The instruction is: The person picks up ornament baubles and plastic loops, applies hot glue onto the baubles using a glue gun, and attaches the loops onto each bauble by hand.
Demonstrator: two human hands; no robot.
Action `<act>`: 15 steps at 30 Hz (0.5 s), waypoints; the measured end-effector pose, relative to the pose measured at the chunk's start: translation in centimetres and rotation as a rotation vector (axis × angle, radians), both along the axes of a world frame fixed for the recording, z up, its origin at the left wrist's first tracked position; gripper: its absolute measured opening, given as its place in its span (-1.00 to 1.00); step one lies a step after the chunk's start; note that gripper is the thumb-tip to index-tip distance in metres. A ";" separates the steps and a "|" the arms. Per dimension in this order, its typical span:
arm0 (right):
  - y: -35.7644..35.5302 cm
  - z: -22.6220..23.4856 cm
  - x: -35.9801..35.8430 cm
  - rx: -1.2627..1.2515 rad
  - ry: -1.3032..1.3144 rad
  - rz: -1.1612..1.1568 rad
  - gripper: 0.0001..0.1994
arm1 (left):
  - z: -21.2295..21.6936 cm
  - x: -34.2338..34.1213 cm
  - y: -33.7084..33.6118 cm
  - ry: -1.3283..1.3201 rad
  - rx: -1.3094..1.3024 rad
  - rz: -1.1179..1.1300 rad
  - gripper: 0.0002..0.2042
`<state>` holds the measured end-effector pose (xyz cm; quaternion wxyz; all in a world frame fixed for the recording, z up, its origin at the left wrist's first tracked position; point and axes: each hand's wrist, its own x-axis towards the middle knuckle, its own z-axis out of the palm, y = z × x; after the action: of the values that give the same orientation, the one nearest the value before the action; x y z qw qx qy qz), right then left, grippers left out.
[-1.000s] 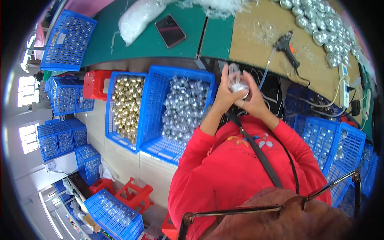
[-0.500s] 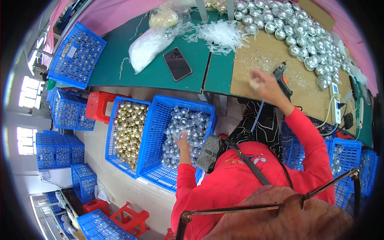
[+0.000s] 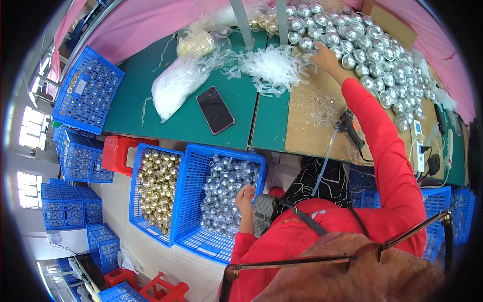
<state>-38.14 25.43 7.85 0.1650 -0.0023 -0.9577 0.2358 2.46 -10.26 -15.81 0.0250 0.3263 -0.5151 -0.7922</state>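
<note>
"Since we go near to far, left hand (image 3: 245, 198) first?"

"By the near-right side of the silver balls (image 3: 221, 194) in the blue crate (image 3: 204, 251). Fingers loosely bent; can't tell if it grips one."

"Next, on the surface (image 3: 131, 95)?"

"Glue gun (image 3: 350, 130) lying on the brown board (image 3: 307, 138), neither hand on it. Beyond it, loose heap of clear strips (image 3: 274, 68)."

"Right hand (image 3: 325, 60)?"

"Stretched far out, fingertips at a single silver ball (image 3: 308, 57), near edge of the silver pile (image 3: 372, 55). Clamped or merely touching, can't tell."

"Step?"

"My read: setting a ball down at the pile, though a pick-up would look similar."

"Next move calls for?"

"If it's a set-down, a gentle release so neighbours don't roll, I'd say. Left hand is well placed to lift another from the crate."
</note>
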 end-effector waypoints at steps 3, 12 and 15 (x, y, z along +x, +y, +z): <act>0.0 -1.1 -2.3 -0.023 -0.113 -0.066 -0.33 | 3.1 -1.6 1.8 0.075 -0.019 -0.034 -0.84; 1.2 -1.1 1.4 -0.652 -0.058 -0.140 -0.48 | 12.4 -3.6 3.6 0.407 -0.143 -0.223 -0.91; 2.2 -1.9 5.2 -0.962 0.007 0.037 -0.52 | 18.2 -6.7 6.2 0.561 -0.261 -0.299 -0.80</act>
<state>-32.93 27.61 5.94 0.1444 -0.0607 -0.7392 0.6550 -4.28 -4.03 2.41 0.0909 0.0107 -0.6271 -0.7735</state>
